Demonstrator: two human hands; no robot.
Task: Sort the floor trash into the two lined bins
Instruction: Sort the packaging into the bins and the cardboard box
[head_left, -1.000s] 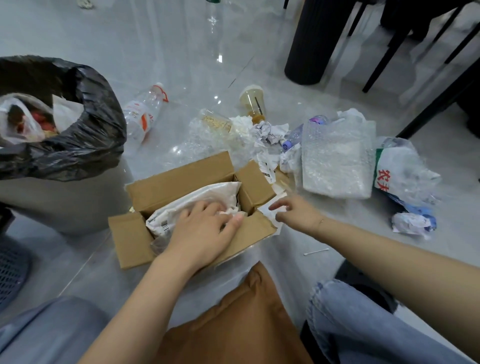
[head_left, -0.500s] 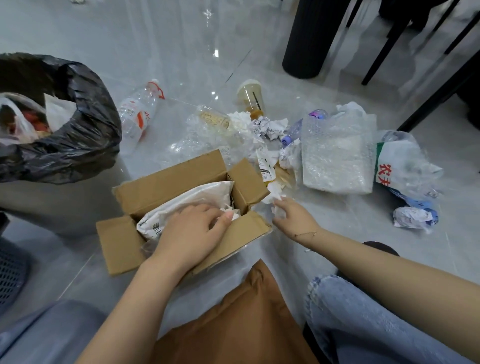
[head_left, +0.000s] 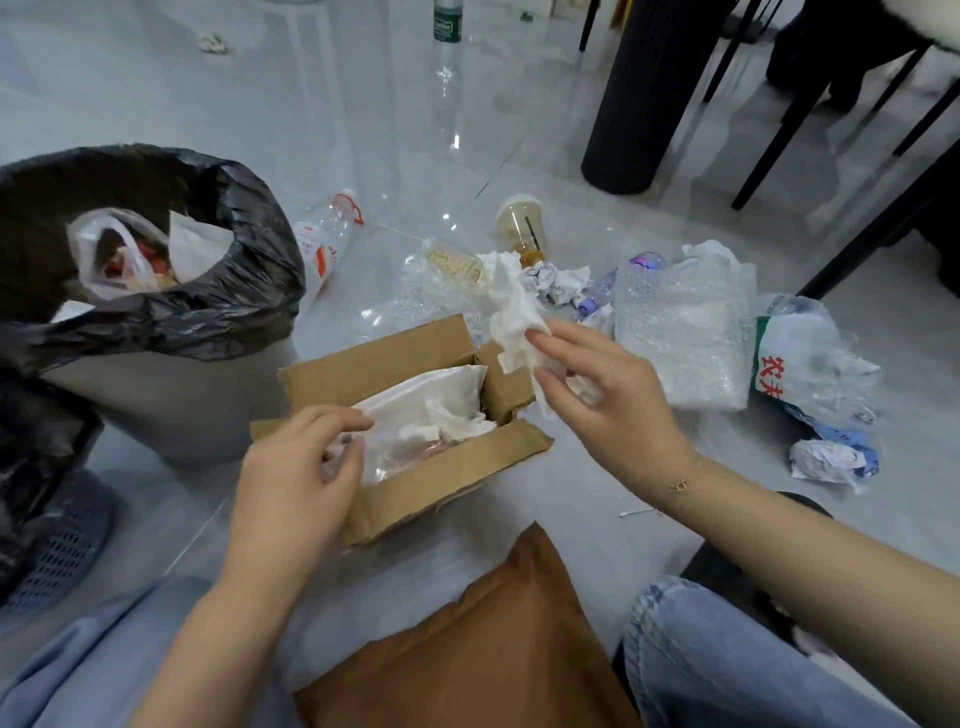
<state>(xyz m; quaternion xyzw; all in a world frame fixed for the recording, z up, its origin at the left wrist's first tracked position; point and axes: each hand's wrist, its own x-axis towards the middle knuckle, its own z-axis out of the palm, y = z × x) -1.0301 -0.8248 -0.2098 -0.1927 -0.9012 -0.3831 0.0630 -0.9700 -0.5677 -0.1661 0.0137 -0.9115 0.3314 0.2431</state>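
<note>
- The right hand (head_left: 613, 395), at centre right of the frame, is pinching a crumpled white tissue (head_left: 514, 317) and holding it in the air just above the right corner of the cardboard box (head_left: 415, 452).
- The left hand (head_left: 296, 478), at lower centre, is curling its fingers round the edge of a white plastic mailer bag (head_left: 431, 410) that is lying inside the open box.
- At the left of the frame a grey bin with a black liner (head_left: 218, 306) is already holding a clear bag of food scraps (head_left: 117, 254) and a piece of white paper, so some sorting appears to be done.
- A second dark-lined bin (head_left: 41, 441) is showing only partly at the far left edge; its contents are hidden.
- Much is left on the floor in the upper middle and right: a clear plastic bottle with a red label (head_left: 324, 241), a drink cup with a straw (head_left: 522, 223), a bubble-wrap pouch (head_left: 685, 332), a small purple-capped bottle (head_left: 610, 286), crumpled paper balls (head_left: 556, 278) and a printed plastic bag (head_left: 810, 358).
- By my judgement the task is well short of halfway, with the tissue heading to a bin.
</note>
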